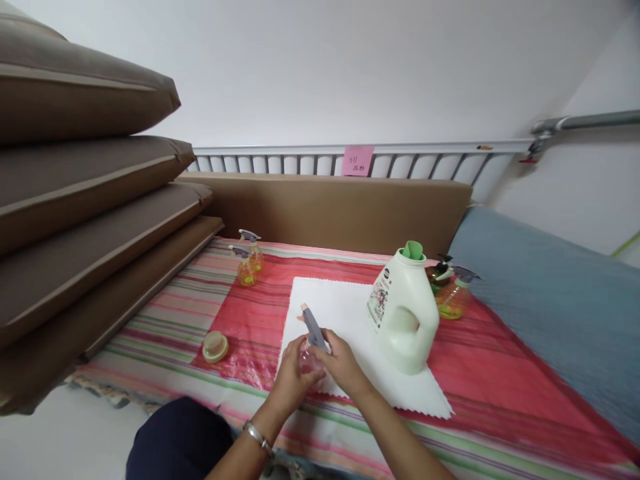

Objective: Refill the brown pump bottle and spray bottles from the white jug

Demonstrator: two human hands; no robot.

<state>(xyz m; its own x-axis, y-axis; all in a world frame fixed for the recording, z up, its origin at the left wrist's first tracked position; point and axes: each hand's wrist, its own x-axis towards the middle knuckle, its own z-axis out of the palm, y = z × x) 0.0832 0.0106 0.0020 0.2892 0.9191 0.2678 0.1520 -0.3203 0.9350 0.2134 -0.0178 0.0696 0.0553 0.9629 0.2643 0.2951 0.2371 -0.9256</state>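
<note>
Between my two hands is a small clear pinkish spray bottle (309, 361) with a grey trigger head (314, 327), its nozzle angled up to the left. My left hand (291, 375) wraps round the bottle's body. At the collar just under the trigger head, my right hand (341, 361) grips with thumb and fingers. Beneath lies a white scalloped cloth (327, 297). To the right of my hands a big pale green jug (407, 313) stands upright on that cloth, a green spout (413, 250) in its open mouth. Left of my hands sits a round pale cap (215, 347).
Two spray bottles (247, 272) with yellow liquid stand at back left; another spray bottle (453, 300) and a dark pump bottle (437, 272) stand behind the jug. Stacked brown cushions (90, 180) rise at left. A blue-grey padded surface (550, 287) borders the right.
</note>
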